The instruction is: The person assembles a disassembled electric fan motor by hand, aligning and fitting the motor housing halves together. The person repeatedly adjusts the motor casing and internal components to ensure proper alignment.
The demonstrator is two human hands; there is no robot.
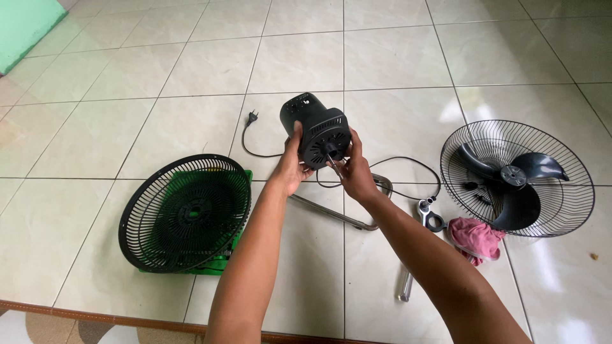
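A black fan motor housing (pixel 313 125) is held up over the tiled floor, its vented round face turned toward me. My left hand (pixel 290 165) grips its left side. My right hand (pixel 354 171) is at its lower right, fingertips pinching the short metal shaft that sticks out of the face. A black power cord (pixel 408 167) trails from the housing across the floor, and its plug (pixel 253 116) lies to the left behind the housing.
A black fan grille (pixel 186 213) lies on a green board (pixel 244 178) at left. At right, a wire grille (pixel 561 210) holds the dark fan blade (pixel 516 185). A pink rag (pixel 475 237), a metal frame tube (pixel 335 215) and pliers (pixel 428 215) lie between.
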